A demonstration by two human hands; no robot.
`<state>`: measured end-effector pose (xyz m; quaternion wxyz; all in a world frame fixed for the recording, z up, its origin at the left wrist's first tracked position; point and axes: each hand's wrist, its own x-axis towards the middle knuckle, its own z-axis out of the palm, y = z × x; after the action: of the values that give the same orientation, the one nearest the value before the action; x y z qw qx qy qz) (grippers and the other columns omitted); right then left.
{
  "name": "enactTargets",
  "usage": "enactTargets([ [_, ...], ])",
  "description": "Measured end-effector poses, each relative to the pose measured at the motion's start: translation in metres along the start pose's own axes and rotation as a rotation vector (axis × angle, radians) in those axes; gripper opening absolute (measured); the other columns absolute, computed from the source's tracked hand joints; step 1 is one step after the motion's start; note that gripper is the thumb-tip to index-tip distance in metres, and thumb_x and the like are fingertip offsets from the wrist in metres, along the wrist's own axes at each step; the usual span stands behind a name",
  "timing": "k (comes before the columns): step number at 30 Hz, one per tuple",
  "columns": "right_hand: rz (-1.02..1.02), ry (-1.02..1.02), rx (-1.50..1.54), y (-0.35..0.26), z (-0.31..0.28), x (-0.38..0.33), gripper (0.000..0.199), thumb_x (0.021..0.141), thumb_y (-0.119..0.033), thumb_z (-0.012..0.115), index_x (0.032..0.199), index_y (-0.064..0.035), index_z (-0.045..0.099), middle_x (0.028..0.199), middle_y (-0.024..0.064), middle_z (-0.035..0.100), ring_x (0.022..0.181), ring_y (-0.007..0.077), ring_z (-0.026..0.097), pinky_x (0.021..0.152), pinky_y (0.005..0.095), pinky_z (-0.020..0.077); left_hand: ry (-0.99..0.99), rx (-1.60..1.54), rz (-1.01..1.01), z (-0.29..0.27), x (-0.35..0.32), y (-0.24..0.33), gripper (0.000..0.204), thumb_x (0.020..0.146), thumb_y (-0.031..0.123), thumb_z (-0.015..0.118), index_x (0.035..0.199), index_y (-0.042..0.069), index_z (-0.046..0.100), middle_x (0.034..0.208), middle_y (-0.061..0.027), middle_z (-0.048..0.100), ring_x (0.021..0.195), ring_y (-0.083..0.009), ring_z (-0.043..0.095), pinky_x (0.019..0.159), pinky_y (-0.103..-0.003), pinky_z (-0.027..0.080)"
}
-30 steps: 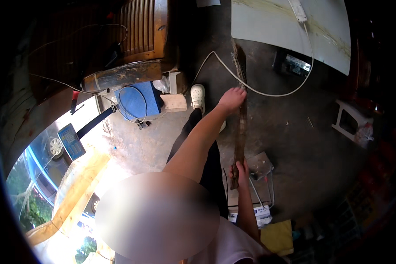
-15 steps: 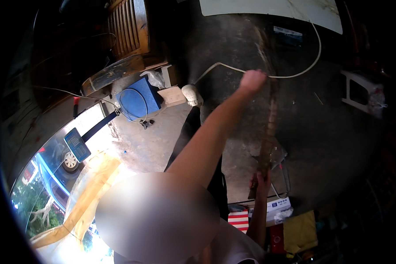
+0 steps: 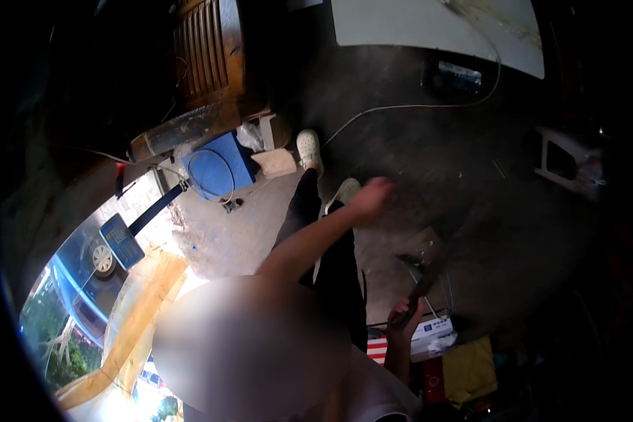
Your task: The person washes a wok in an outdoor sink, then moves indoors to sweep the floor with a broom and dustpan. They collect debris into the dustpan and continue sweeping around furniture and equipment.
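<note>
1. While daylight glares at the lower left, the floor I look down on darkens toward the right.
2. At the top I see a pale table.
3. Left of it stands a brown slatted bench.
4. Below the bench I make out a blue scale.
5. The stick, dark and blurred, slants up and rightward from the wearer's right hand. Its far end fades into shadow, so I cannot see where it stops. It is taken up and not set down, so I judge the handling unfinished; I cannot tell how much is left.
6. Behind the stick, in my view, is a small stand; I cannot tell whether they touch.
7. Two pale shoes show near the middle.
8. Just right of the nearer shoe, the left hand is blurred and apart from the stick. I see nothing in it and cannot tell whether its fingers are curled or spread.
9. The right hand's fingers wrap the stick's near end, the only hold on it I can see.
</note>
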<state>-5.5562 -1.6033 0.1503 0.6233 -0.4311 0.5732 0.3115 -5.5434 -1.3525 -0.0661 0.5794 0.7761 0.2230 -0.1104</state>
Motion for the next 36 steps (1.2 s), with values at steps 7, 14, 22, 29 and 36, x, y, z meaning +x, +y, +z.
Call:
enactTargets([
  [7,0.352,-0.074,-0.278,0.050,0.094,-0.048,0.037,0.087,-0.045,0.051,0.080,-0.0087,0.048,0.060,0.0005,0.046,0.051,0.0098,0.047,0.047,0.0211,0.0409,0.899,0.427,-0.281,-0.250,-0.101,-0.093,0.055,0.069,0.003,0.063,0.120,0.003,0.044,0.122,-0.0200,0.042,0.114,-0.0376,0.041,0.097,-0.043,0.035],
  [14,0.268,-0.232,-0.740,0.110,0.222,-0.060,0.024,0.092,-0.033,0.047,0.093,-0.0086,0.047,0.073,0.0095,0.055,0.052,0.0129,0.050,0.046,0.0249,0.0398,1.074,0.675,-0.565,-0.426,-0.129,-0.201,0.030,0.082,0.023,0.055,0.102,0.001,0.057,0.108,-0.0160,0.054,0.109,-0.0333,0.044,0.097,-0.040,0.034],
  [22,-0.008,-0.498,-1.038,0.201,0.437,0.017,0.019,0.092,-0.024,0.048,0.106,-0.0116,0.044,0.067,0.0065,0.053,0.046,0.0123,0.050,0.038,0.0239,0.0401,1.072,0.680,-0.757,-0.416,-0.129,-0.231,0.024,0.081,0.027,0.055,0.095,0.009,0.061,0.096,-0.0087,0.059,0.101,-0.0279,0.050,0.093,-0.040,0.036],
  [29,-0.535,-0.824,-1.148,0.289,0.686,0.194,0.014,0.091,-0.020,0.050,0.099,-0.0100,0.043,0.063,0.0053,0.051,0.045,0.0137,0.050,0.038,0.0268,0.0407,1.075,0.564,-0.713,-0.420,-0.129,-0.231,0.021,0.074,0.023,0.056,0.090,0.009,0.059,0.093,-0.0095,0.058,0.095,-0.0289,0.052,0.088,-0.040,0.037],
  [36,-0.769,-0.889,-1.077,0.336,0.934,0.325,0.031,0.088,-0.016,0.056,0.112,-0.0066,0.039,0.061,0.0057,0.047,0.045,0.0147,0.048,0.037,0.0295,0.0416,0.938,0.529,-0.732,-0.421,-0.130,-0.232,0.019,0.076,0.021,0.049,0.083,0.008,0.060,0.085,-0.0087,0.057,0.087,-0.0285,0.052,0.083,-0.041,0.035],
])
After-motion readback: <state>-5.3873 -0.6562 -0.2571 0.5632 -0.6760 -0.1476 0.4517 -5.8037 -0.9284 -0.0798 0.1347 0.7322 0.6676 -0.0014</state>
